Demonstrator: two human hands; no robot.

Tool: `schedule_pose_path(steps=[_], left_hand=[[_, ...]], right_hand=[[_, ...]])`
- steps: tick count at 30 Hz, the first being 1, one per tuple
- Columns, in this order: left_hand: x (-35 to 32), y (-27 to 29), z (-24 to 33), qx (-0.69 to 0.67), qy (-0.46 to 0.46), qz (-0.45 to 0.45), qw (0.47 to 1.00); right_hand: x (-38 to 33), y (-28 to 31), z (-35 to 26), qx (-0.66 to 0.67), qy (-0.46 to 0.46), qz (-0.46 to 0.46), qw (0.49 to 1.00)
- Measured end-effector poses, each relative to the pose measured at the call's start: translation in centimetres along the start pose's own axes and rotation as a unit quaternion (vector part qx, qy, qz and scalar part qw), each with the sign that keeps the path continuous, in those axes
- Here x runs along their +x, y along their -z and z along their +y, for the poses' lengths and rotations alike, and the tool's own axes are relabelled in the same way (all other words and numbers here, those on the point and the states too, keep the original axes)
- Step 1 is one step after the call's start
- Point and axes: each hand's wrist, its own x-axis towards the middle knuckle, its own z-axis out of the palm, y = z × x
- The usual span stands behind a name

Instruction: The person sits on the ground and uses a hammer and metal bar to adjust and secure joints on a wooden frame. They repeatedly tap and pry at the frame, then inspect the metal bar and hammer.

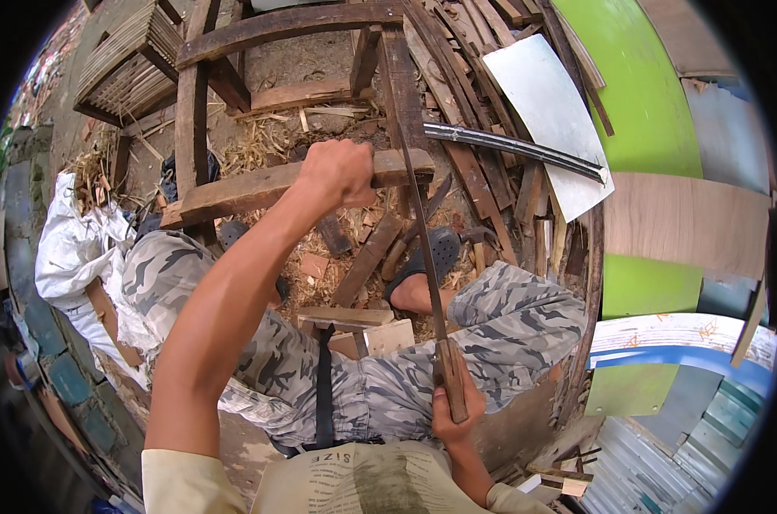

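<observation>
I see a handsaw [423, 214] with its long thin blade running up from the wooden handle at my lap to a weathered wooden plank [260, 188] that lies crosswise on a rough timber frame [200, 94]. My right hand [454, 409] is closed around the saw's handle; my left hand [341, 171] is clamped over the plank just beside the blade. To cut well, I judge the left hand should press the plank down firmly with its fingers kept off the blade's line, while the right drives long, straight strokes so the blade does not bind.

The frame stands on bare ground strewn with wood shavings [260, 141] and offcuts [367, 253]; my sandalled foot [423, 274] rests among them. To the right lean a white panel [547, 103], a green board [645, 94] and a brown plywood sheet [684, 223]; a white sack [76, 244] lies at left.
</observation>
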Motion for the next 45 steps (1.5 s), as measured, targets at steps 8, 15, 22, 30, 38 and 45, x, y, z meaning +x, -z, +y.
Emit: schedule_pose_path(steps=[8,15,22,30,38,45], left_hand=[[1.3,0.4,0.0,0.027,-0.013,-0.029,0.999],[0.8,1.0,-0.1,0.008,-0.009,-0.049,0.999],[1.0,0.4,0.3,0.018,-0.030,-0.028,0.999],[0.5,1.1,-0.5,-0.010,-0.039,-0.043,0.998],[1.2,1.1,0.3,0.024,-0.032,-0.044,0.998],[1.1,1.5,-0.5,0.008,-0.015,-0.085,0.996]], right_hand=[[13.7,-7.5,0.9,0.157,-0.071,0.051,0.984],[-0.7,-0.6,0.3,-0.022,0.034,0.012,0.999],[13.3,-6.7,2.5,0.138,0.005,0.066,0.988],[0.8,-1.5,1.0,-0.015,0.027,0.017,0.999],[14.3,-7.0,1.7,0.129,0.024,0.069,0.989],[1.4,-1.9,1.0,0.012,0.021,0.024,0.999]])
